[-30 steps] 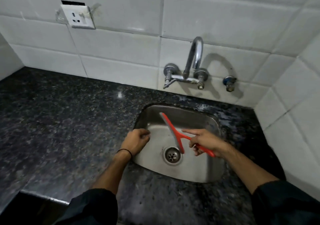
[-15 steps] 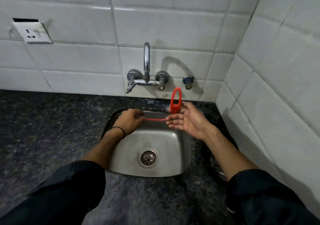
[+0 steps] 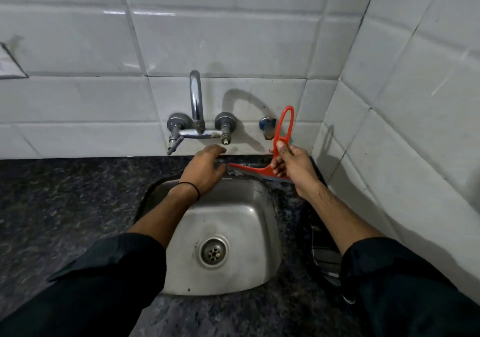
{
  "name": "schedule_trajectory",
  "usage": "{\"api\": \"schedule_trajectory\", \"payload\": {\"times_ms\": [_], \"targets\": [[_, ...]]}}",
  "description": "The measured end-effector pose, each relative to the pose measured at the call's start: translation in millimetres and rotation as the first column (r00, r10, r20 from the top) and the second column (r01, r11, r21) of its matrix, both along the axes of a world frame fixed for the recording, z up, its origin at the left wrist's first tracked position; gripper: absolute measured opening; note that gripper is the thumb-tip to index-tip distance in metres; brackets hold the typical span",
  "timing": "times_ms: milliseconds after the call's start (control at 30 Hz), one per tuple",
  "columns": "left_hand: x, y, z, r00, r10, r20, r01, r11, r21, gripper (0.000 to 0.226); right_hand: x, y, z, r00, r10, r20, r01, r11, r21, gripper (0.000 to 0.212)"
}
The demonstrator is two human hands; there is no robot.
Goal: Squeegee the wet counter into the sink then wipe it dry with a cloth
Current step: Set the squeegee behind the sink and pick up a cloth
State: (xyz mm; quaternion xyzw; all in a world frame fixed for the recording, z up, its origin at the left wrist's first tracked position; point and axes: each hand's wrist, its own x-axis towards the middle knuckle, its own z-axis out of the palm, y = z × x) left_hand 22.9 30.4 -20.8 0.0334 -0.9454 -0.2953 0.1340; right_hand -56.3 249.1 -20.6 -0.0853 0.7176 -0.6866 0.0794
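Note:
A red squeegee (image 3: 259, 169) with a looped handle is held in my right hand (image 3: 292, 166), its blade low over the narrow strip of dark granite counter (image 3: 65, 207) behind the steel sink (image 3: 228, 222). The handle loop points up toward the tiled wall. My left hand (image 3: 205, 169) rests at the sink's back rim, fingers curled, touching the blade's left tip; it grips nothing that I can see. No cloth is clearly in view.
A chrome wall tap (image 3: 196, 118) with two valves hangs just above my left hand. A small stop valve (image 3: 267, 126) sits behind the squeegee handle. White tiled walls close in at the back and right. A dark striped object (image 3: 324, 253) lies on the counter beside the sink.
My right hand has carried the squeegee out of the sink basin up and to the back right, and now grips its handle. My left hand moved from the sink's left rim to the back.

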Motion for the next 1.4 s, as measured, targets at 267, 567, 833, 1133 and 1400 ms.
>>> {"api": "schedule_trajectory", "payload": {"times_ms": [267, 567, 833, 1133, 1400], "targets": [[-76.2, -18.9, -12.8, 0.971, 0.095, 0.22, -0.01, 0.935, -0.356, 0.074, -76.4, 12.1, -21.2, 0.995, -0.098, -0.029, 0.103, 0.949, 0.297, 0.053], [-85.1, -24.4, -52.2, 0.988, 0.13, 0.081, -0.106, 0.962, -0.253, 0.061, -135.5, 5.8, -67.4, 0.986, -0.146, 0.077, 0.097, 0.889, 0.447, 0.069], [-87.1, -22.7, -58.3, 0.989, 0.138, 0.048, -0.125, 0.969, -0.214, 0.068, -152.5, -5.7, -80.3, 0.975, -0.224, -0.006, 0.197, 0.846, 0.496, 0.069], [-86.6, -20.4, -52.6, 0.984, 0.151, 0.091, -0.128, 0.968, -0.216, 0.081, -139.4, 9.2, -66.7, 0.956, -0.292, 0.019, 0.255, 0.863, 0.436, 0.067], [-89.1, -21.3, -12.1, 0.917, 0.087, 0.389, -0.016, 0.983, -0.183, 0.092, -70.3, 61.1, -45.0, 0.949, -0.314, -0.029, 0.291, 0.834, 0.469, 0.067]]}}
